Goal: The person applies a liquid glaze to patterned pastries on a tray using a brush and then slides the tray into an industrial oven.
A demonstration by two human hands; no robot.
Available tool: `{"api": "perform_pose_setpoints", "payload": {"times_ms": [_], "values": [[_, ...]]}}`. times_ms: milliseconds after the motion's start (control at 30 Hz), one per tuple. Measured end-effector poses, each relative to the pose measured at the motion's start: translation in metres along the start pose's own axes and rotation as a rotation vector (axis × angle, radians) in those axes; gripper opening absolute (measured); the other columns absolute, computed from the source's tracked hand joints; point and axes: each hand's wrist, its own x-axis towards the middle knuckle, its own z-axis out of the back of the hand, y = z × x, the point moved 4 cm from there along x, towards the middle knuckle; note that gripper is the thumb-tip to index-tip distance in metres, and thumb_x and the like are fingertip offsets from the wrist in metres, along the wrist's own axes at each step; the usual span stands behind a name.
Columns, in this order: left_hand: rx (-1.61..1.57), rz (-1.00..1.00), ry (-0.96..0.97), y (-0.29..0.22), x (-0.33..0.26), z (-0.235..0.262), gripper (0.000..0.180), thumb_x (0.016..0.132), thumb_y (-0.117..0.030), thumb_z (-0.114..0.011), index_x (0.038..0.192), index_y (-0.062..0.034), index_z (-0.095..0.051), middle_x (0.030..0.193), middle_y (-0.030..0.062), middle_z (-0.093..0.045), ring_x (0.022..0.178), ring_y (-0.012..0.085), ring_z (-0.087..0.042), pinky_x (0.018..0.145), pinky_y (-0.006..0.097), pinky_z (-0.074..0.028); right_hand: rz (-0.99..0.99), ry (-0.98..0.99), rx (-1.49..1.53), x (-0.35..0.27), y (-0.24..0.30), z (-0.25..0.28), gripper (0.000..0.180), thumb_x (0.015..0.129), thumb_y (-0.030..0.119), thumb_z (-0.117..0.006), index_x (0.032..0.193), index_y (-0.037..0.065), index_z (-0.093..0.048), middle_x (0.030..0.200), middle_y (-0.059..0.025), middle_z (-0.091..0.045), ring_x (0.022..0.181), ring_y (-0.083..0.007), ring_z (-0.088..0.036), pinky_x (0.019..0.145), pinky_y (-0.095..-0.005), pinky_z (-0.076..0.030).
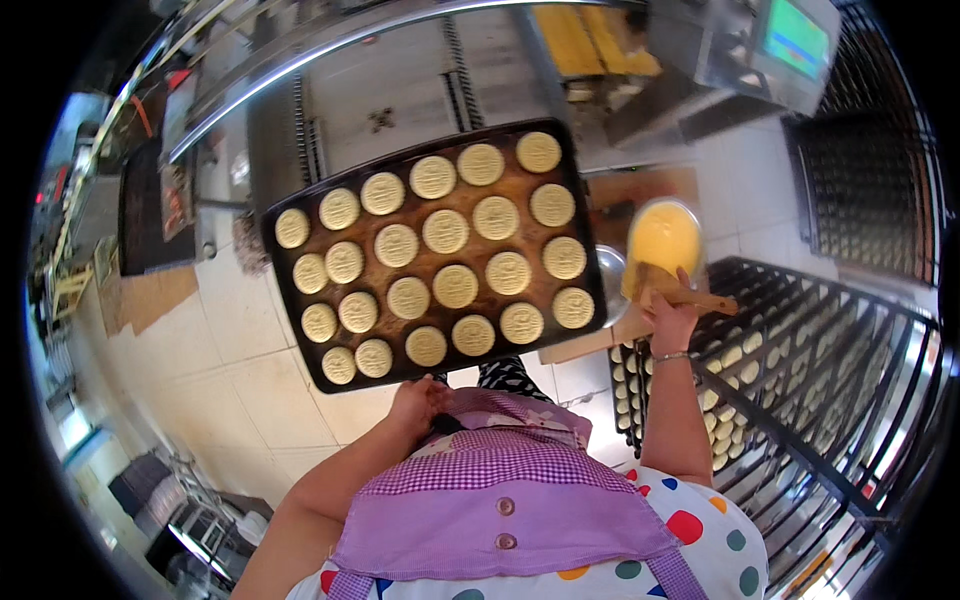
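Observation:
My left hand [418, 400] grips the near edge of a dark baking tray [590, 255] and holds it level in front of me. Several round pale stamped pastries [455, 286] lie on it in rows. My right hand [668, 315] is raised to the tray's right and is shut on the wooden handle of a brush [700, 298] together with a clear bowl of yellow egg wash [664, 240]. The brush head is hidden in the bowl. A purple checked apron [500, 490] covers my front.
A black wire rack trolley [800, 400] stands at my right, with more pale pastries [725, 355] on its shelves. A steel counter [330, 45] runs along the top, a machine with a green screen [795, 40] at upper right. Beige tiled floor [230, 360] lies below.

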Motion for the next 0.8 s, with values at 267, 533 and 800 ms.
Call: {"api": "perform_pose_setpoints", "payload": {"times_ms": [267, 533, 800], "values": [[0.504, -0.248, 0.106, -0.045, -0.037, 0.061, 0.009, 0.088, -0.01, -0.049, 0.092, -0.0015, -0.05, 0.072, 0.0067, -0.056, 0.065, 0.0163, -0.056, 0.06, 0.027, -0.046, 0.115, 0.515, 0.279, -0.06, 0.042, -0.3, 0.048, 0.083, 0.002, -0.053, 0.129, 0.01, -0.04, 0.109, -0.008, -0.056, 0.086, -0.0149, -0.058, 0.053, -0.0243, -0.054], [0.391, -0.308, -0.004, -0.061, -0.033, 0.124, 0.019, 0.082, -0.003, -0.054, 0.099, 0.0005, -0.049, 0.08, 0.0077, -0.058, 0.068, 0.0148, -0.057, 0.062, 0.026, -0.046, 0.36, 0.365, -0.169, -0.031, 0.023, -0.361, 0.041, 0.083, 0.007, -0.052, 0.123, 0.004, -0.044, 0.104, -0.0108, -0.057, 0.082, -0.0164, -0.06, 0.051, -0.0266, -0.053], [0.451, -0.293, -0.013, -0.076, -0.044, 0.162, 0.026, 0.077, -0.002, -0.059, 0.1, 0.0005, -0.049, 0.083, 0.0088, -0.058, 0.073, 0.0154, -0.057, 0.066, 0.025, -0.046, 0.509, 0.059, -0.463, 0.004, 0.05, -0.311, 0.028, 0.079, 0.021, -0.06, 0.091, -0.004, -0.061, 0.084, -0.0185, -0.065, 0.078, -0.0298, -0.063, 0.069, -0.0381, -0.049]]}}
